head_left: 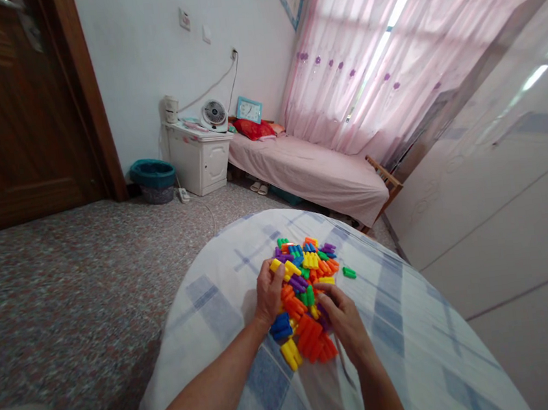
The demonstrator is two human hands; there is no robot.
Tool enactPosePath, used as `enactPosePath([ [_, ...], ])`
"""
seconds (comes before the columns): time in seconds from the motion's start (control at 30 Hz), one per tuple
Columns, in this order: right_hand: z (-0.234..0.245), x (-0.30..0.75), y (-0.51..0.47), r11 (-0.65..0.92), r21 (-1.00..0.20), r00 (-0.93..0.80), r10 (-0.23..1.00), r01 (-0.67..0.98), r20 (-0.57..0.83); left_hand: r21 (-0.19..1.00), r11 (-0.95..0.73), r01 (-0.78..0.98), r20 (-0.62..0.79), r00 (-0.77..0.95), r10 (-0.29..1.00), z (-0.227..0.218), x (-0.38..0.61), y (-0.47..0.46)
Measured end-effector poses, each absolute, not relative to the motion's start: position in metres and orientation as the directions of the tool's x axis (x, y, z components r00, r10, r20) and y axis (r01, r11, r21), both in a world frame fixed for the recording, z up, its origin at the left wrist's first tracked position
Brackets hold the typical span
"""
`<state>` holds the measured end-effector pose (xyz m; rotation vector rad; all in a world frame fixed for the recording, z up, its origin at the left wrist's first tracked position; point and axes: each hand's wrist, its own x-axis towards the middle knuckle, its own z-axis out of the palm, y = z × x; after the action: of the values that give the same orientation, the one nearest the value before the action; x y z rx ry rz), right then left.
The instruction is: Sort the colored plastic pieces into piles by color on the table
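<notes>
A pile of plastic building blocks [307, 297] in yellow, orange, green, blue and purple lies on the round table. My left hand [268, 292] is at the pile's left side, with thumb and fingers closed on a yellow block [285, 269] above the other pieces. On the right side, my right hand [340, 312] reaches into the pile with thumb and forefinger close together. What those fingers hold, if anything, is hidden. Larger orange blocks [310, 337] and a yellow block [291, 354] lie at the near edge of the pile. One green block [350, 273] sits apart to the right.
A blue-and-white checked cloth [391, 297] covers the table. A cord-like strip [344, 364] lies by my right wrist. Beyond stand a bed [309, 162], a white cabinet [204, 163] with a fan [214, 115], and a teal-lined bin [154, 178]. A glossy wardrobe [494, 208] rises at right.
</notes>
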<state>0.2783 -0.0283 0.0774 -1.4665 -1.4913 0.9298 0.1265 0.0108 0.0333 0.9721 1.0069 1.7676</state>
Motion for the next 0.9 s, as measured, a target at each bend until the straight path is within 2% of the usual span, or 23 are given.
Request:
enactPosePath([
  [0.1, 0.074, 0.267, -0.024, 0.057, -0.897, -0.037, 0.998, 0.437, 0.046, 0.910, -0.311, -0.276, 0.250, -0.233, 0.940, 0.033, 0.131, 0.007],
  [0.27, 0.071, 0.257, -0.017, 0.071, -0.868, -0.063, 0.997, 0.492, 0.045, 0.912, -0.317, -0.262, 0.270, -0.200, 0.942, 0.032, 0.132, 0.008],
  [0.37, 0.071, 0.257, -0.016, 0.070, -0.878, -0.066, 0.997, 0.473, 0.044, 0.917, -0.298, -0.264, 0.250, -0.198, 0.948, 0.031, 0.133, 0.009],
  [0.43, 0.072, 0.257, -0.017, 0.023, -0.904, -0.073, 0.997, 0.427, -0.009, 0.921, -0.283, -0.269, 0.238, -0.189, 0.953, 0.031, 0.132, 0.010],
  [0.53, 0.076, 0.261, -0.024, -0.054, -0.932, -0.062, 0.995, 0.358, -0.081, 0.918, -0.254, -0.304, 0.163, -0.295, 0.942, 0.030, 0.124, 0.015],
  [0.63, 0.081, 0.275, -0.036, -0.069, -0.958, 0.027, 0.998, 0.279, -0.064, 0.907, -0.255, -0.335, 0.064, -0.488, 0.870, 0.027, 0.112, 0.023],
  [0.7, 0.081, 0.291, -0.044, -0.075, -0.970, 0.117, 0.992, 0.230, -0.049, 0.918, -0.290, -0.270, 0.126, -0.496, 0.859, 0.025, 0.108, 0.025],
  [0.8, 0.075, 0.320, -0.051, -0.097, -0.967, 0.259, 0.965, 0.235, -0.034, 0.937, -0.344, -0.067, 0.304, -0.335, 0.892, 0.024, 0.114, 0.022],
  [0.9, 0.062, 0.338, -0.052, -0.115, -0.958, 0.394, 0.919, 0.262, -0.003, 0.885, -0.443, 0.141, 0.464, -0.204, 0.862, 0.025, 0.122, 0.017],
])
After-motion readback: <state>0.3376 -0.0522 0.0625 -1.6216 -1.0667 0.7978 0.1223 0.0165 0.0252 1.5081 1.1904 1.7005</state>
